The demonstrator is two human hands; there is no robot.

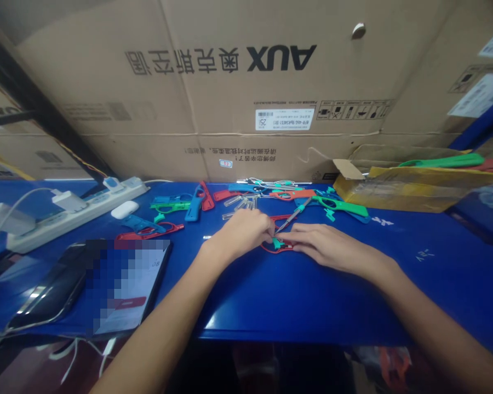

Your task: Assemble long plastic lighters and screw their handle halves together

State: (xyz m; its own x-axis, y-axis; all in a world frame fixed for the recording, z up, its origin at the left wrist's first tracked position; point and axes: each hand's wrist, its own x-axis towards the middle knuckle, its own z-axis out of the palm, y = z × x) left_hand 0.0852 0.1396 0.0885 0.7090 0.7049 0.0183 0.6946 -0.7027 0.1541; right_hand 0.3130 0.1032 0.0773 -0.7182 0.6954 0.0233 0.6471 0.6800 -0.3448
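A red lighter shell half [276, 250] lies on the blue table between my hands, with a small turquoise trigger piece [277, 243] on it. My left hand [250, 230] is closed in a pinch above the shell; what its fingertips hold is hidden. From the right, my right hand [332, 246] grips the shell's end with thumb and fingers. A slim metal rod [287, 220] slants up and away from between the hands, touching a turquoise part at its far side. Just beyond my left hand lie several clear small tubes [246, 203].
Behind lie red, blue, green and orange lighter shells [345, 208] and metal rods [279, 184]. A yellow-taped carton [398, 189] holds more shells. Leftward are a power strip [94, 210], white earbud case [124, 209], tablet [135, 290] and dark phone [51, 293]. A large cardboard box [213, 109] walls the back.
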